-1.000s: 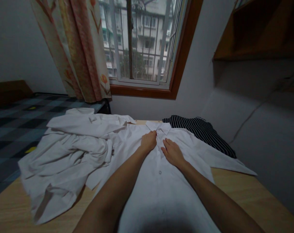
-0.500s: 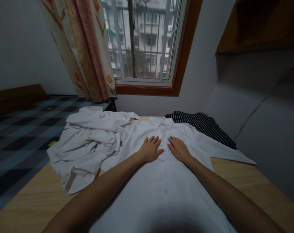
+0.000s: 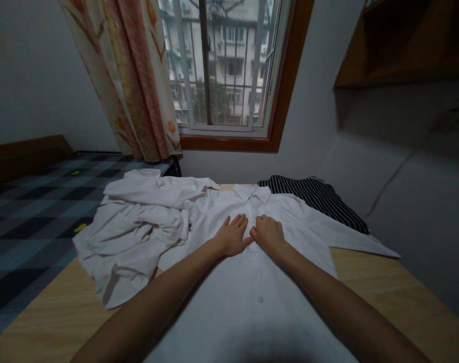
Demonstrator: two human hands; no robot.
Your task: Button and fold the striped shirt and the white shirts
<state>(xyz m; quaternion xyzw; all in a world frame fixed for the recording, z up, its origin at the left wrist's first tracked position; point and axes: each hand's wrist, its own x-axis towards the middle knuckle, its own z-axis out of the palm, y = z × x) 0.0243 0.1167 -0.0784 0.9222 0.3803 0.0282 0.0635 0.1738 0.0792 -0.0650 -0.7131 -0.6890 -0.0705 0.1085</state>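
A white button-up shirt (image 3: 239, 297) lies front side up, its collar at the far end and its button line running towards me. On the chest, just left of the buttons, my left hand (image 3: 232, 237) rests flat with its fingers outstretched. My right hand (image 3: 269, 234) is right beside it, fingers curled and closed at the shirt's front edge; the fabric in its grip is mostly hidden under the fingers. The two hands nearly touch at the thumbs. One sleeve stretches out to the right over the table.
Crumpled white clothing (image 3: 138, 237) is heaped at the left of the wooden table (image 3: 388, 297). A black striped garment (image 3: 314, 196) lies at the back right. Beyond the left edge is a bed with a checked cover (image 3: 29, 222). A wooden shelf (image 3: 396, 75) hangs at upper right.
My right hand has shifted left to the button line, and its fingers have gone from spread flat to curled closed on the shirt. The left hand stays almost in place.
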